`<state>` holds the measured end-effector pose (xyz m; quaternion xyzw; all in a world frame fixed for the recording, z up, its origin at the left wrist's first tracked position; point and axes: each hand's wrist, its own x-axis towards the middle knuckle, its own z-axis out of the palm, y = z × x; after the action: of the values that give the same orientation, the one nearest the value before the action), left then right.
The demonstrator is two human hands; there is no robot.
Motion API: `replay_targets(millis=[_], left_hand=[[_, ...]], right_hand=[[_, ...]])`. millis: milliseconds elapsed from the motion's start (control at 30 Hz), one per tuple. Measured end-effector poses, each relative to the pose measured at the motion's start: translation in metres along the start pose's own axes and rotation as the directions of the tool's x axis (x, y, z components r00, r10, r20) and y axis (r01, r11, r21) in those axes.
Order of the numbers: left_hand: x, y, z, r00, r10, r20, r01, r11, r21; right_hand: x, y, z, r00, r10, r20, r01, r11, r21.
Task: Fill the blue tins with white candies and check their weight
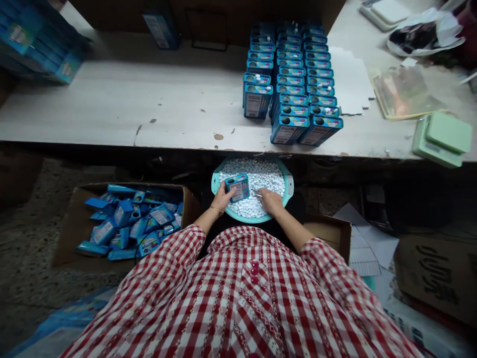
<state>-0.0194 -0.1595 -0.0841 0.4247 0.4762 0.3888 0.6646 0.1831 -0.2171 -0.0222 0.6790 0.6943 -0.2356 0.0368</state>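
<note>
Left hand [222, 197] grips small blue cardboard box [238, 187] tilted over round teal plastic basin [288, 185] of white pellets [261, 174], right hand [270, 200] just beside it, fingers down in them (closure unclear) — tilt risks pellets spilling past the rim.

Desk [149, 104]: worn white top, chipped paint, well ahead of the fingers. On it: packed rows of blue boxes [294, 79] straight ahead of the fingers, white card sheets [350, 82] touching their right side, a clear bag [404, 92] further right, a green scale [443, 139] at the near edge, a blue carton stack [40, 42] far left.
</note>
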Motion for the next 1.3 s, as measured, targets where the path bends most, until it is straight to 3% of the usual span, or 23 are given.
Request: replay_targets(millis=[133,233,367,467,600,733,867,1033,1167,1300], left_hand=[[-0.004,0.006,0.008,1.000,-0.014,0.008,0.015,0.994,-0.108],[-0.009,0.021,-0.008,0.997,0.070,-0.028,-0.072,0.995,-0.067],[-0.013,0.038,-0.038,0.967,0.241,-0.078,-0.216,0.946,0.240],[-0.014,0.043,-0.042,0.943,0.331,-0.034,-0.276,0.835,0.475],[-0.014,0.043,-0.025,0.932,0.353,0.081,-0.328,0.727,0.604],[-0.013,0.043,-0.009,0.918,0.357,0.176,-0.378,0.647,0.662],[-0.013,0.044,-0.004,0.899,0.365,0.241,-0.425,0.595,0.682],[-0.015,0.045,-0.006,0.899,0.380,0.217,-0.428,0.660,0.617],[-0.019,0.050,-0.012,0.898,0.387,0.210,-0.434,0.694,0.574],[-0.026,0.067,-0.019,0.863,0.452,0.228,-0.499,0.684,0.533]], right_hand=[[0.015,-0.011,0.015,0.999,0.003,-0.041,0.002,0.995,0.103],[0.016,0.002,0.015,0.999,0.023,-0.048,-0.015,0.986,0.163],[0.007,0.023,-0.001,0.995,0.030,-0.099,-0.001,0.960,0.279],[-0.007,0.028,-0.029,0.986,-0.024,-0.168,0.076,0.947,0.313],[-0.024,0.012,-0.076,0.975,-0.110,-0.191,0.148,0.969,0.199],[-0.031,-0.021,-0.114,0.984,-0.162,-0.076,0.155,0.984,-0.087],[-0.033,-0.053,-0.131,0.988,-0.149,0.038,0.153,0.929,-0.336],[-0.034,-0.076,-0.137,0.978,-0.199,0.056,0.205,0.890,-0.407],[-0.042,-0.070,-0.145,0.981,-0.192,0.019,0.185,0.911,-0.369],[-0.053,-0.028,-0.142,0.981,-0.143,-0.134,0.108,0.965,-0.240]])
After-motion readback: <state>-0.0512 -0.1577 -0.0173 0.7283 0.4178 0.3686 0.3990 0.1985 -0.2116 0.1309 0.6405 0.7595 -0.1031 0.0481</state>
